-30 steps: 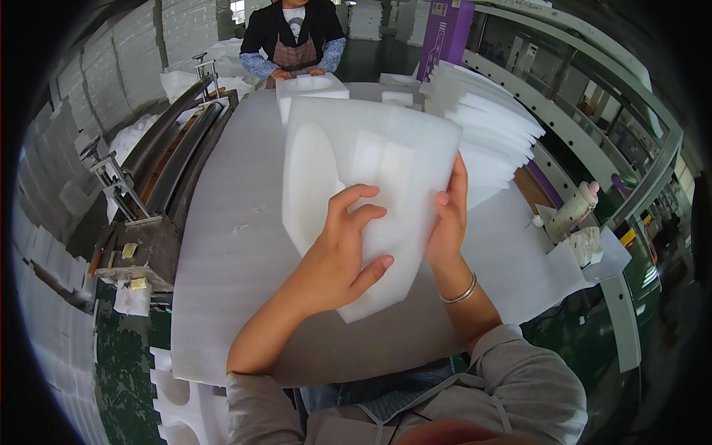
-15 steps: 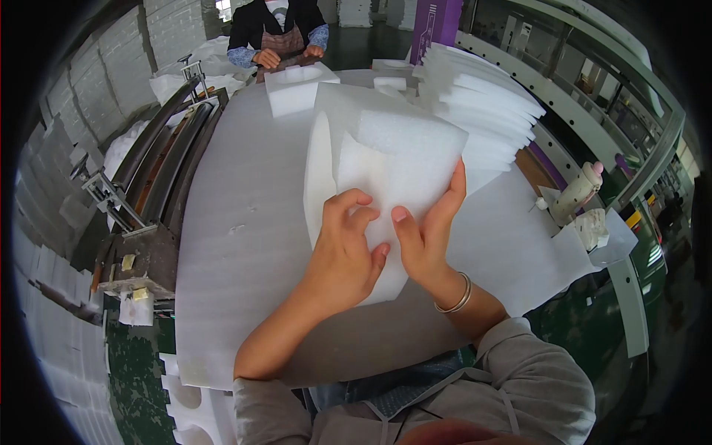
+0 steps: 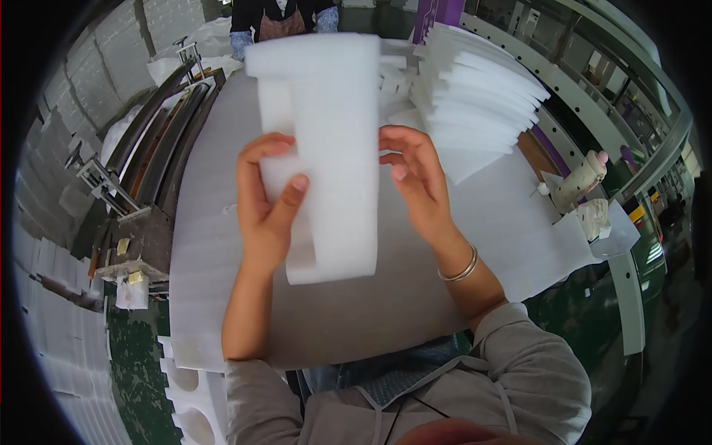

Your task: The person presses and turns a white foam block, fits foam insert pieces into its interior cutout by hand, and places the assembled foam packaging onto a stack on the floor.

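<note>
A white foam piece (image 3: pixel 337 163) stands upright in front of me above the table, with a wider slab across its top and a recess along its left side. My left hand (image 3: pixel 267 196) grips it from the left, thumb on the near face and fingers reaching into the recess. Beside its right edge is my right hand (image 3: pixel 419 182), fingers loosely bent and thumb apart, with nothing in it. Whether the right fingertips touch the foam's edge I cannot tell.
A tall stack of white foam sheets (image 3: pixel 482 96) stands at the table's far right. To the left runs a roller machine (image 3: pixel 159 159). A pale bottle (image 3: pixel 582 182) is at the right edge of the table (image 3: pixel 222 297). Across the table stands another person (image 3: pixel 282 22).
The foam piece has turned and risen, showing its narrower side. My left hand has shifted left along with it, and my right hand has come off its face to the right.
</note>
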Demonstrator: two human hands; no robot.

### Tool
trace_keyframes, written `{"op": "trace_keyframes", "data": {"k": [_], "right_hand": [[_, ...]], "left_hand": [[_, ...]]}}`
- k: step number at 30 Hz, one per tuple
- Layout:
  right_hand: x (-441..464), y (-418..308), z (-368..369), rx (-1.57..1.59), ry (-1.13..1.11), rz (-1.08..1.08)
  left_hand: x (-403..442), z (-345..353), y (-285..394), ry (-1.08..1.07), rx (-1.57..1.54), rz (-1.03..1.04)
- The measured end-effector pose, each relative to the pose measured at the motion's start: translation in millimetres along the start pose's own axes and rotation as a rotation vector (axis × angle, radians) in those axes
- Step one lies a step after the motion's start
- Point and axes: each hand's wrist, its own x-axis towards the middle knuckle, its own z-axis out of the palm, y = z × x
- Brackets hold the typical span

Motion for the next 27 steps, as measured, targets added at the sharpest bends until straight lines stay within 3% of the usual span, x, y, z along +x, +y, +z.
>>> {"op": "trace_keyframes", "data": {"k": [2,6,15,21,27], "right_hand": [[0,3,-7,0.004,-0.122,0.029],[-2,11,-2,-0.001,-0.15,0.025],[3,15,-4,0.151,-0.185,0.218],[-1,20,-8,-0.107,-0.126,0.25],[-9,0,11,-0.389,-0.138,0.205]], "left_hand": [[1,-3,-1,0.077,-0.144,-0.099],[1,-5,-8,0.024,-0.02,-0.015],[3,-10,-8,0.002,-0.084,-0.067],[1,-7,-8,-0.086,0.117,0.049],[2,-11,-11,-0.119,0.125,0.047]]}}
